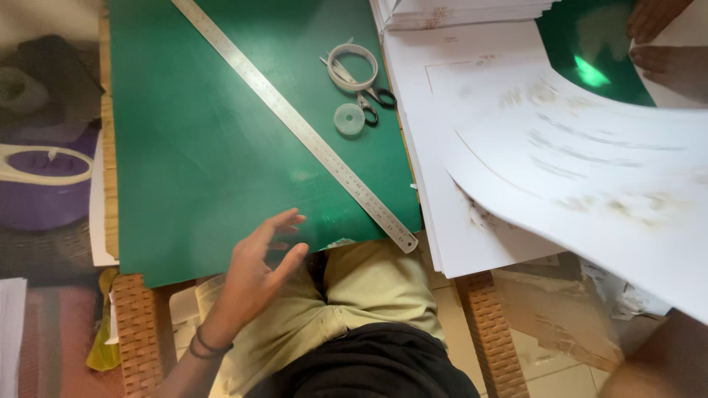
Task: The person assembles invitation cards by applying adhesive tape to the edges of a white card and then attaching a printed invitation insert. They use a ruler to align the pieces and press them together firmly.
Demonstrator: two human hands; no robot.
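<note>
Green surface (221, 147), steel ruler (295, 121) lying diagonal. Left hand (258, 269) released, hovering at near edge. Right hand out of shot; blurred sheet (590, 177) mid-swing, so guessing paper-moving step; landing it square comes next.

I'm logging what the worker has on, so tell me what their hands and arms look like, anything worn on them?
The left hand is bare, with no glove or ring visible. Dark thin bands circle its wrist, and the forearm shows no sleeve. The right arm shows only as a bare stretch at the frame's lower right corner; its hand is out of view behind a blurred white sheet.
</note>
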